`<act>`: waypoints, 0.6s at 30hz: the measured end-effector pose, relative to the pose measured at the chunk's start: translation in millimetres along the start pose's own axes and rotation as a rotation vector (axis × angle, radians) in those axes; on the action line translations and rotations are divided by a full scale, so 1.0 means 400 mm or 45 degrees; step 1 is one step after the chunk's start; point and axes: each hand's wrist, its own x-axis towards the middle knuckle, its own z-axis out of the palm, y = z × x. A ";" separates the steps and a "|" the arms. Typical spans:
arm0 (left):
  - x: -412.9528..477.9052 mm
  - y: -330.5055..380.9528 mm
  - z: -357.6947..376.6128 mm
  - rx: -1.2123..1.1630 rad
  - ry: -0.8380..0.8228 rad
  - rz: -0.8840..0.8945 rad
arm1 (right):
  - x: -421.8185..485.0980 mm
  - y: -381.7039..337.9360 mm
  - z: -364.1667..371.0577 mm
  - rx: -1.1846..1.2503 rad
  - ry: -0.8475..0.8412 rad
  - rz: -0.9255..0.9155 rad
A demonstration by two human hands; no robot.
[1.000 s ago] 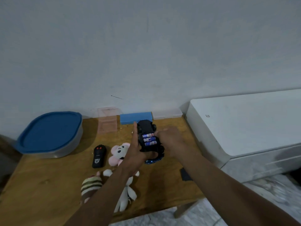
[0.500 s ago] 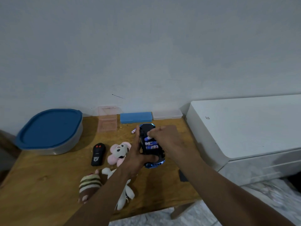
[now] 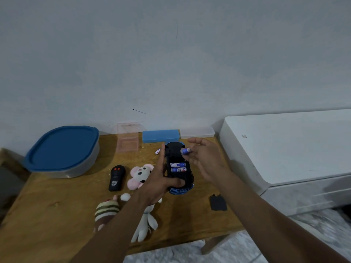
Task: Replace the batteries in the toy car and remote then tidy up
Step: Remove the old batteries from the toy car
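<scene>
The toy car (image 3: 178,184) lies upside down near the middle of the wooden worktop (image 3: 47,215), its black underside up and its battery bay uncovered. The left hand (image 3: 157,185) grips it: the thumb curls over the near end of the chassis, and the fingers (image 3: 162,156) run straight along its left side. Two batteries (image 3: 178,167) sit side by side in the bay, with a bare slot on their far side.

The right hand (image 3: 206,162) hovers just right of the car and above its far end. Its fingers are loosely spread, and the tips pinch a blue-and-white battery (image 3: 185,150) held clear of the bay. A loose battery (image 3: 157,151) lies on the worktop just left of the car's far end.

The black remote (image 3: 116,178) lies flat to the left of the car, with a pink-and-white plush toy (image 3: 141,173) between them. A striped plush (image 3: 106,211) and a white plush (image 3: 146,223) lie toward the near edge, partly under the left forearm. A small black cover (image 3: 218,202) lies toward the right edge.

Along the back edge stand a clear pink box (image 3: 127,137), a blue box (image 3: 161,136) and a pale clear box (image 3: 197,132). A grey tub with a blue lid (image 3: 62,150) fills the far left corner. A white appliance (image 3: 284,149) stands beside the right edge.
</scene>
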 end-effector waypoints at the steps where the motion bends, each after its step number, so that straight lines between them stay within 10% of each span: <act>1: -0.001 -0.001 0.003 -0.001 0.001 -0.009 | 0.002 -0.006 -0.009 0.051 -0.027 0.019; 7: -0.005 0.006 0.012 -0.030 -0.080 -0.098 | 0.009 -0.023 -0.052 -0.331 -0.140 0.019; 12: -0.001 0.015 0.016 -0.036 -0.182 -0.188 | 0.016 0.005 -0.079 -1.238 -0.424 -0.513; 18: 0.003 0.016 0.008 -0.056 -0.303 -0.243 | 0.025 0.028 -0.089 -1.631 -0.710 -0.767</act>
